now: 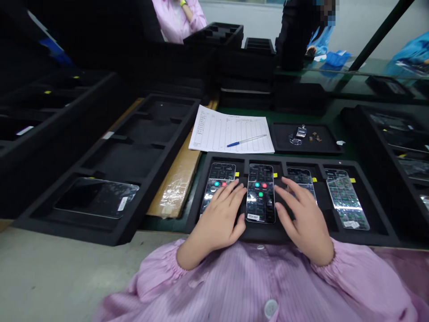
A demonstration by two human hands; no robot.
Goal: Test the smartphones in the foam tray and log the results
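A black foam tray lies before me with several smartphones in its compartments. The second smartphone from the left is lit, showing blue, red and green round icons and a white label at its bottom. My left hand lies over the leftmost smartphone, partly hiding it, its fingertips near the second one's left edge. My right hand has its fingers apart at that phone's right edge and covers part of the third smartphone. At the right end sits a fourth smartphone. Both hands are open.
A printed form with a blue pen lies behind the tray. Beside it, a small black tray holds small parts. Another foam tray with one phone stands left. More trays stand right. Other people work beyond.
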